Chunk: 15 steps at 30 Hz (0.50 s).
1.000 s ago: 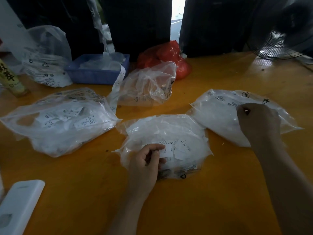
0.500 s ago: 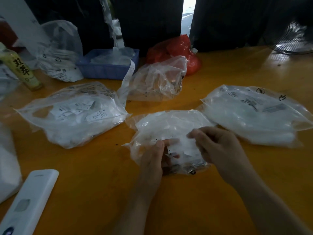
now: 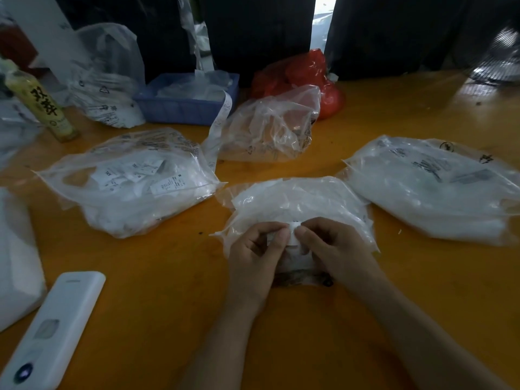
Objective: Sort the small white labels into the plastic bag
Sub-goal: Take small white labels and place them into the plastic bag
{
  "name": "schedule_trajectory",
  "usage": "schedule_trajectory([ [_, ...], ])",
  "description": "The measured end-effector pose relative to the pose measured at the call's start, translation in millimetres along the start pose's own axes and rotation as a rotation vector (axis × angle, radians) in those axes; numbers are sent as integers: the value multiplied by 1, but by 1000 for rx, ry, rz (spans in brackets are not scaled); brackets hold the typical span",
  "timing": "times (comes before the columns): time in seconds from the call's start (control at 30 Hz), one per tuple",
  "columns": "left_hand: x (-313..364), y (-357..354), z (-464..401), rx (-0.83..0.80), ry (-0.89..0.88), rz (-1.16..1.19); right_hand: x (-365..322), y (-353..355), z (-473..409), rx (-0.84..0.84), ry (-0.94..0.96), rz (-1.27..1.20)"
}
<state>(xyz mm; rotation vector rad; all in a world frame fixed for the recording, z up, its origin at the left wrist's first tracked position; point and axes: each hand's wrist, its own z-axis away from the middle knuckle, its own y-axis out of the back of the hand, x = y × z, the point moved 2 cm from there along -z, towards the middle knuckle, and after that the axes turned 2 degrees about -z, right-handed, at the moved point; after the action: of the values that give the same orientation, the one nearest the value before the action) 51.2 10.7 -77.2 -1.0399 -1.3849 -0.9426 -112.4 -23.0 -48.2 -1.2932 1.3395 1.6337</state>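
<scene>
A white remote-like device (image 3: 53, 330) is lying at the near left of the orange table (image 3: 422, 277), with a yellow-green bottle (image 3: 42, 105) standing farther back. A clear bag of printed labels (image 3: 132, 181) is sitting left of centre. In the middle, the left hand (image 3: 257, 251) and right hand (image 3: 334, 246) are both pinching a small white label (image 3: 293, 237) over the middle plastic bag (image 3: 298, 201). Another filled bag (image 3: 433, 190) is resting to the right.
</scene>
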Motion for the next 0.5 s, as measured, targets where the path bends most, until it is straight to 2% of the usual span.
schedule_trajectory([
  [0.27, -4, -1, 1, -58, -56, -22, 7, 3, 2, 120, 8, -279],
  [0.4, -1, -1, 0, -14, 11, 171, 14, 7, 7, 239, 7, -492],
  [0.5, -3, 0, -2, -34, 30, 281, 15, 5, 13, 274, 11, -531],
])
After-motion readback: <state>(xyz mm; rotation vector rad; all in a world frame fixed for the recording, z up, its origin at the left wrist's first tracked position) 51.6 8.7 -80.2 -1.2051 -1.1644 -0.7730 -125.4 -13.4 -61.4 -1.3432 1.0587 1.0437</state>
